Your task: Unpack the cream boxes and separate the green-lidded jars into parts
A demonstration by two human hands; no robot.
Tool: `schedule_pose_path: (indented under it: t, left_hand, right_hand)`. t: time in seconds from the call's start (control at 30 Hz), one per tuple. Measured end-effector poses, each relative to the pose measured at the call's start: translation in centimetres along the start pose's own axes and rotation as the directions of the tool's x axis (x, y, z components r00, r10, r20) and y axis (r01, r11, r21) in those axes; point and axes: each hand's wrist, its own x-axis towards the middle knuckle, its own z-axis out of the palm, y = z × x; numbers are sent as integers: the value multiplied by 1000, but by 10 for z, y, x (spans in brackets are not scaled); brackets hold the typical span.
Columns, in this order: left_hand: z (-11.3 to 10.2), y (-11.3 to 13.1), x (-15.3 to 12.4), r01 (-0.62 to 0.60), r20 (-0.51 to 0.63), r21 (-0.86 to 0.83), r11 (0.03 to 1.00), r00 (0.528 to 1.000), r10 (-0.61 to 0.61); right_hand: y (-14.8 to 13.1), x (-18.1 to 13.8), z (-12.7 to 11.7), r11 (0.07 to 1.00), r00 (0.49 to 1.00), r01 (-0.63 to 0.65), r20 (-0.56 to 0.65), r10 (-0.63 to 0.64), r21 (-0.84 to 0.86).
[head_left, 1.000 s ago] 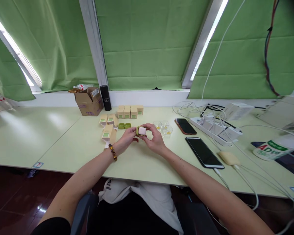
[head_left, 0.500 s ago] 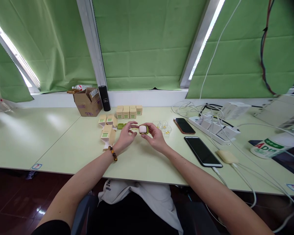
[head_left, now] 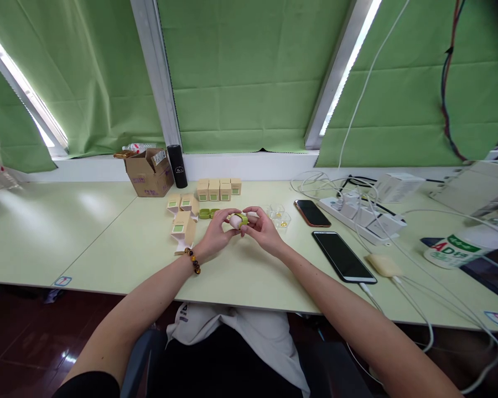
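A small rounded white and green case (head_left: 238, 221) is held just above the table between my two hands. My left hand (head_left: 216, 235) pinches its white side with thumb and fingers. On the green side, the thumb and fingers of my right hand (head_left: 262, 231) close around it. Just beyond my left hand lie small green cases (head_left: 205, 214), partly covered by my fingers. To the left stand opened cardboard boxes (head_left: 183, 225) with green labels. Clear plastic holders (head_left: 281, 220) with small yellow bits inside sit to the right of my right hand.
Several closed small boxes (head_left: 214, 189) stand in rows at the back. Farther left are a large carton (head_left: 148, 176) and a black bottle (head_left: 177, 166). On the right lie two phones (head_left: 343, 256), a power strip (head_left: 357, 220), cables and a white bottle (head_left: 460, 247).
The white and green case has turned and shifted slightly left. My left hand, which was beside it with fingers apart, has now closed on it.
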Motion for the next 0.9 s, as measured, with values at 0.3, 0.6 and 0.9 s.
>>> schedule_pose_path:
  t: [0.3,0.6,0.9]
  left_hand:
    - [2,6,2,160,-62,-131,978,984,-169]
    - [-1,3,2,197,-141,58,979,972,-187]
    - [-2,10,1,119,-100,174,977,990,-103]
  right_hand:
    - [7,5,-2,996,998,45,-45,-49,-72]
    - [-4,-1,-4,834,929,222,-150,-339,-506]
    - [1,-2,-7,650,912,310,24,-409,-694]
